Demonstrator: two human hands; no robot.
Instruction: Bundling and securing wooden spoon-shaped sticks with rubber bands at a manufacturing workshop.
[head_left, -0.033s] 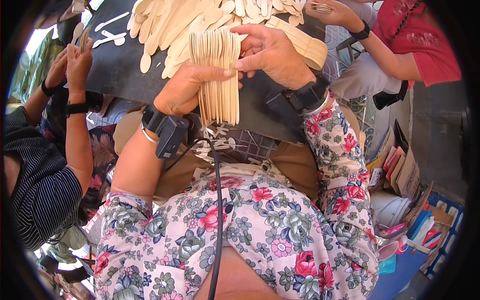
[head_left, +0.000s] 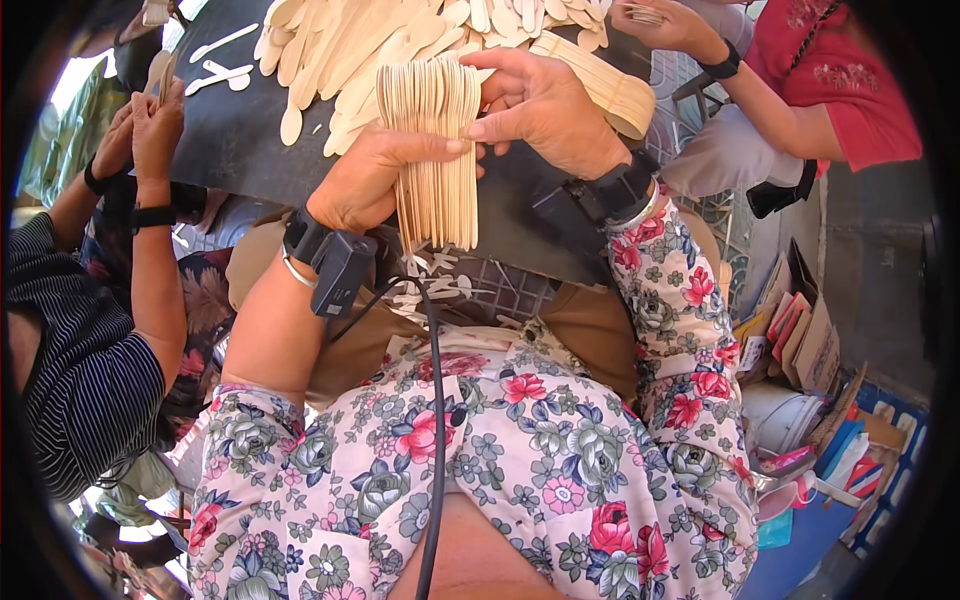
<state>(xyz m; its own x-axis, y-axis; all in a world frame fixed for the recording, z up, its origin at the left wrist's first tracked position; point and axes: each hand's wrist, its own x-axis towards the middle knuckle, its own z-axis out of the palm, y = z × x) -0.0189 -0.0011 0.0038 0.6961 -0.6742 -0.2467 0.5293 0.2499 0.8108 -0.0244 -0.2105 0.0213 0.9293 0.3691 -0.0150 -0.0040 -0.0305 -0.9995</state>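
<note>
"Pale wood — where's the stick bundle [head_left: 440, 205]?"

"Over the near edge of the black table [head_left: 230, 150], long axis running from me toward the table's middle."

"Grip?"

"My left hand [head_left: 362, 175] clasps it mid-length, thumb across the front. My right hand [head_left: 555, 115] — fingers curled — rests against its side, thumb lower, index by the table-side end. Neither is nearer; both touch."
</note>
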